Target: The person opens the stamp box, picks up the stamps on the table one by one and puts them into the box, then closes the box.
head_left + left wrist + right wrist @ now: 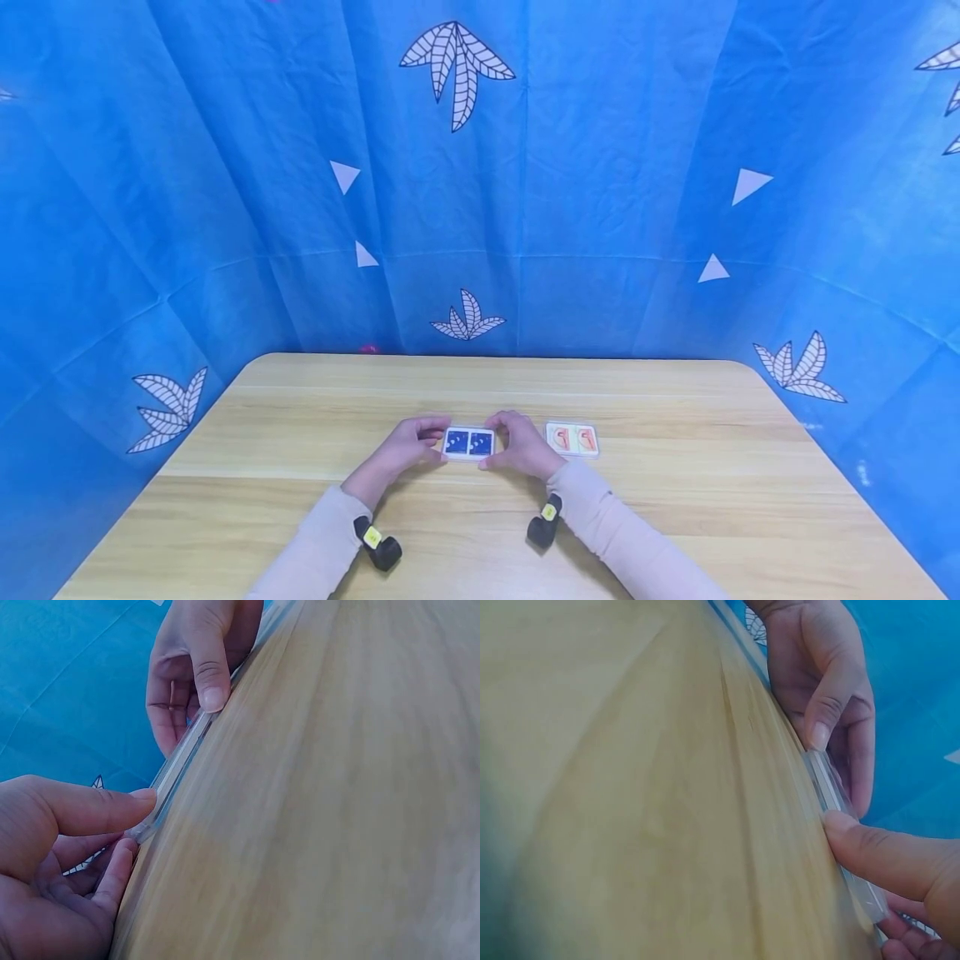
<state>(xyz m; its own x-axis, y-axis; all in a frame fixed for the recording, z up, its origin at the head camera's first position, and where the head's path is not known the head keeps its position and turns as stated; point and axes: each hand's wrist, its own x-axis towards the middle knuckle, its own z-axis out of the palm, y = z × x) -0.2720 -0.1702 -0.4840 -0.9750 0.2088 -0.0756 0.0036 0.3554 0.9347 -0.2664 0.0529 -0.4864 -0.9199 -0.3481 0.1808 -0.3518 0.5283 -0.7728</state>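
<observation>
A flat clear plastic card case (468, 442), showing two dark blue pictures side by side, lies between both hands in the middle of the table. My left hand (409, 443) holds its left end between thumb and fingers. At the opposite end, my right hand (521, 446) grips it the same way. Seen edge-on in the left wrist view, the case (180, 761) is thin and clear-walled, close over the tabletop, with a thumb on its near edge at each end. The right wrist view also shows the case (826, 780) between the two thumbs.
A second clear case (572, 438) with two orange-red pictures lies just right of my right hand. The wooden table (300, 392) has rounded far corners. Blue cloth (585, 167) with leaf and triangle prints hangs behind it and along both sides.
</observation>
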